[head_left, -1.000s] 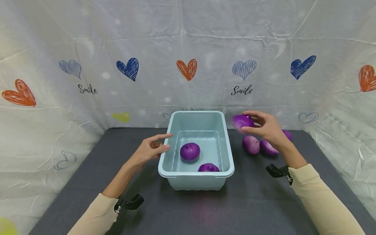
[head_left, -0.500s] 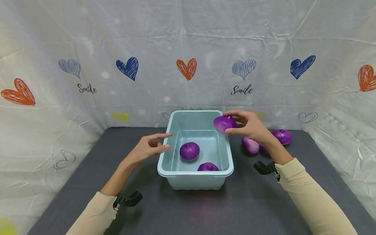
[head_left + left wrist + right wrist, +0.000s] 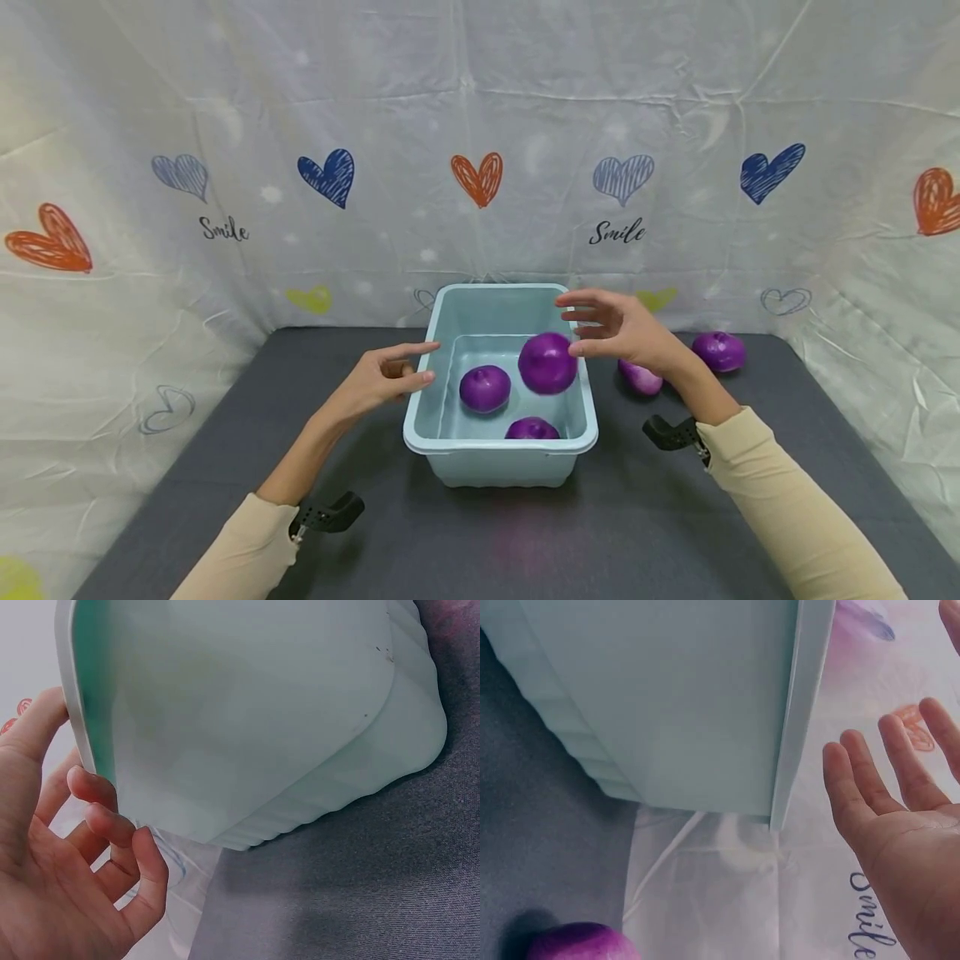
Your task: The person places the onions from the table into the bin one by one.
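A light blue plastic bin (image 3: 501,462) stands in the middle of the table with two purple onions inside, one near the centre (image 3: 484,389) and one by the front wall (image 3: 532,428). A third purple onion (image 3: 548,363) appears within the bin's outline, just left of my right thumb tip. My right hand (image 3: 626,333) is spread at the bin's right rim, its fingers apart and nothing held; the right wrist view also shows its fingers (image 3: 904,769) loose. At the left rim, my left hand (image 3: 378,375) rests lightly, index finger stretched over the edge, other fingers (image 3: 112,825) loosely bent outside the wall.
On the dark table (image 3: 495,542), right of the bin, lie a paler purple onion (image 3: 640,379) and a deep purple one (image 3: 718,351). The right forearm covers part of that area. A white curtain (image 3: 390,242) with printed hearts hangs close behind the bin.
My right hand has carried an onion leftward from the table's right side to the bin and let go of it. The onion is now lower and apart from the fingers. The left hand stays put.
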The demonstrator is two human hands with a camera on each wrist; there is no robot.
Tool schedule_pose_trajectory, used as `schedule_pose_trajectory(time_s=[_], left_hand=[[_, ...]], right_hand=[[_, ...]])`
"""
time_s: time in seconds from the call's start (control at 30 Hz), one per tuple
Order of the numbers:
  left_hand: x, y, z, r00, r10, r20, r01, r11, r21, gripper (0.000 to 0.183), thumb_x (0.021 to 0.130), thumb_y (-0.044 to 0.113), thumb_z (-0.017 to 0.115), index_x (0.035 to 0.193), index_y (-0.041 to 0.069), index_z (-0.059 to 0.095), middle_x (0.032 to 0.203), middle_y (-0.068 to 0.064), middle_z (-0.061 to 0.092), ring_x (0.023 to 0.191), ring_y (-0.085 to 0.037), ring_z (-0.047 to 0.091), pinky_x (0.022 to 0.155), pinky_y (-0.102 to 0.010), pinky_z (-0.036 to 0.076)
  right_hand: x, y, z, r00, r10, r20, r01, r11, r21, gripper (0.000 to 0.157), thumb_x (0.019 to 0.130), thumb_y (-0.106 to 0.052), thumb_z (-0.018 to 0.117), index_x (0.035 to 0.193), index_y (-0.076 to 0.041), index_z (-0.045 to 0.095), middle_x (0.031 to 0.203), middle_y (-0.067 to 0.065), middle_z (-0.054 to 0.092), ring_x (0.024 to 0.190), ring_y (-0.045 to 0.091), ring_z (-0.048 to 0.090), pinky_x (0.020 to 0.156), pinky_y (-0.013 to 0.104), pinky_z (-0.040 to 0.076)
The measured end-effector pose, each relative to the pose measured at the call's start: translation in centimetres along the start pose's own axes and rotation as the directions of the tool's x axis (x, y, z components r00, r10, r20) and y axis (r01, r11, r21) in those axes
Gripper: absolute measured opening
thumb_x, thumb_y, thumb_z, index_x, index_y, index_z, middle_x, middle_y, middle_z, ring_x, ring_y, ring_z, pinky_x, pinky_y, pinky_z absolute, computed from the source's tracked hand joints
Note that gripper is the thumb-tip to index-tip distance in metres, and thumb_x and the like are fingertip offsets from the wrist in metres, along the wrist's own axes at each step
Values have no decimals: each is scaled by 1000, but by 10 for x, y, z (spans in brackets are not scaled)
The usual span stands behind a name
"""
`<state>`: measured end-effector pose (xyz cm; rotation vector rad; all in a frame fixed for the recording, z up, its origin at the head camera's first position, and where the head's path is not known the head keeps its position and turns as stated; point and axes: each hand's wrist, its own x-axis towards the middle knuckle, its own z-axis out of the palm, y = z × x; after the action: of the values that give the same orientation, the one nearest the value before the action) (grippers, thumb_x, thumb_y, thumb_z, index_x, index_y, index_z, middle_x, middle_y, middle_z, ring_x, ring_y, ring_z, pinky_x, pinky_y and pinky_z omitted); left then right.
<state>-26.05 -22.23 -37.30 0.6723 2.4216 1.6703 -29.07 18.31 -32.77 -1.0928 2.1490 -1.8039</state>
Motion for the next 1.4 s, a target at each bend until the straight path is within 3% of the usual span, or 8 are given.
schedule_pose_trajectory(time_s=[0.3,0.6,0.73,0.9,1.13,1.2,1.3,1.4], left_hand=[[0,-1,-1,1000,-12,-7,12,1000,-10,52,99,21,72,147,9,57,68,-20,44,57,-16,38,57,-30,37],[0,-3,0,1000,-10,-5,10,1000,-9,50,100,21,70,147,11,57,69,-25,43,56,-14,37,57,-31,37],[0,-3,1,1000,-11,-5,11,1000,-13,50,100,21,70,147,12,57,67,-19,44,56,-16,38,57,-31,37],[0,-3,2,1000,-21,-8,21,1000,-11,51,99,22,71,147,12,57,67,-17,46,58,-20,41,57,-30,38],[0,-3,2,999,-34,-13,34,999,-4,51,99,24,71,147,13,57,73,-30,48,63,-25,48,60,-30,42],[0,-3,2,999,-34,-16,34,999,2,51,99,24,71,147,13,57,74,-31,49,64,-26,48,60,-31,42],[0,-4,2,999,-35,-21,35,999,11,51,99,25,71,147,15,57,71,-26,50,62,-23,46,61,-31,42],[0,-4,3,999,-40,-22,40,999,8,51,99,25,71,148,15,57,71,-24,51,61,-21,46,63,-32,46]], right_hand=[[-18,-2,-17,998,19,-51,-20,1000,-14,56,93,-1,75,145,0,52,147,20,49,134,44,46,97,42,49],[-50,5,-48,986,75,-149,-92,990,-110,54,95,-2,72,145,-1,52,145,12,53,133,30,51,96,34,49],[-68,11,-60,977,99,-190,-124,984,-127,53,96,-1,70,146,1,50,144,12,53,132,31,51,96,31,49],[-96,19,-76,952,128,-279,-175,973,-151,49,98,-4,68,145,-3,52,141,6,56,130,25,53,93,26,49],[-130,39,-99,900,109,-423,-184,973,-141,48,98,1,67,144,-5,55,136,-4,59,122,11,57,90,21,48],[-138,45,-105,883,114,-455,-217,959,-181,51,98,-1,69,146,-6,53,138,-4,57,124,13,56,89,18,47],[-147,53,-113,865,138,-483,-301,912,-278,58,97,-10,72,150,-8,49,146,2,50,132,26,50,87,15,45],[-154,60,-120,853,193,-485,-377,870,-317,69,98,-16,73,157,-7,38,156,17,37,138,44,38,96,29,46]])
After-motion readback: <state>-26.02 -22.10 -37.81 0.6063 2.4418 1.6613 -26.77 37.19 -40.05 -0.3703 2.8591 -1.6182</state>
